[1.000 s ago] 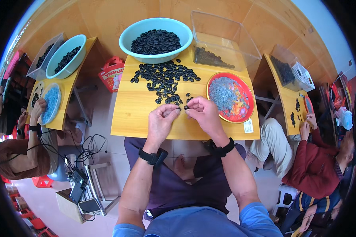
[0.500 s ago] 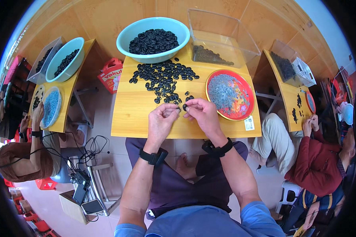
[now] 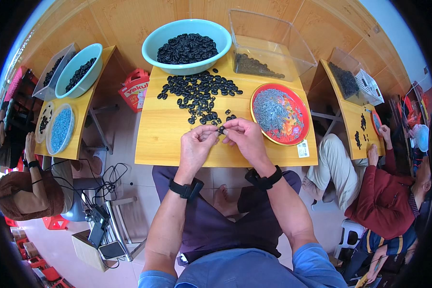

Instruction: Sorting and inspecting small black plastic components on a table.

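Between two hands (image 3: 223, 137), one black ring (image 3: 221, 129)

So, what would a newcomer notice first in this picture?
Probably the left hand and right hand, which meet over the wooden table and pinch one small black piece together. Behind them lies a loose pile of black pieces, then a full turquoise basin; a red plate of grey bits sits right.

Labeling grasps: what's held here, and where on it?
A small black ring-shaped part, pinched at its edges between the fingertips of left hand and right hand.
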### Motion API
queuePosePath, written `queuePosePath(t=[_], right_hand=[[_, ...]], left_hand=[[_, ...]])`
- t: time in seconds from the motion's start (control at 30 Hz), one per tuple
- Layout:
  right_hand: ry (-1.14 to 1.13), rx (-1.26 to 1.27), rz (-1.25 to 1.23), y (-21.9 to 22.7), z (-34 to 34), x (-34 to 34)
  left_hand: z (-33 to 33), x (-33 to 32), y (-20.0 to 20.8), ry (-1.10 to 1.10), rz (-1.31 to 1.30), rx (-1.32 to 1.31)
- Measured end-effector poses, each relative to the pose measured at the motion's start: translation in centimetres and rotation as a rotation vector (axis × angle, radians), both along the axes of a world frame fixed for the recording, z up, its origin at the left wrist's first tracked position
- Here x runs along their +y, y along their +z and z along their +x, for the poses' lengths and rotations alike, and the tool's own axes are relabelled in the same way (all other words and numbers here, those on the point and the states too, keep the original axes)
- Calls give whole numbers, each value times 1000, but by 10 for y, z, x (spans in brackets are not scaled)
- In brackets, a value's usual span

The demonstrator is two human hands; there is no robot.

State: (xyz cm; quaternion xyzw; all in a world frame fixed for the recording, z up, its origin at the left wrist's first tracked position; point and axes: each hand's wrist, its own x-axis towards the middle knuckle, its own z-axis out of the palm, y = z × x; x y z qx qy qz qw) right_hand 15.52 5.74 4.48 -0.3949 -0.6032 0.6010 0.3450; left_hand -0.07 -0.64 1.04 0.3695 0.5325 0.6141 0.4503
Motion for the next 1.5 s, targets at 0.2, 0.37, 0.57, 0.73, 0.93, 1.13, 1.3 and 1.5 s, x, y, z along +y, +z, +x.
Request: queuePosePath(t=[0.2,0.37,0.57,0.73,0.93,1.13,1.3,1.5], right_hand=[[16,-35,9,-1,1,1],[10,-31,-5,-2,-2,-1],[-5,-38,-29,-1,-2,-1],[-4,-16,-22,1,-2,0],[8,-17,-10,-4,-4,2],[-18,-8,-15,-4,-7,0],[-34,3,50,-8,-11,-4],[34,-17,49,-1,-4,4]], left_hand=[[-2,0,0,-10,-2,13],[-3,1,1,1,-18,19],[-4,2,5,6,-54,21],[-4,4,5,-2,-63,-26],[-4,3,7,-5,-67,-53],[-5,3,10,-7,-68,-39],[-3,1,15,3,-78,-44],[-2,-2,1,-44,32,38]])
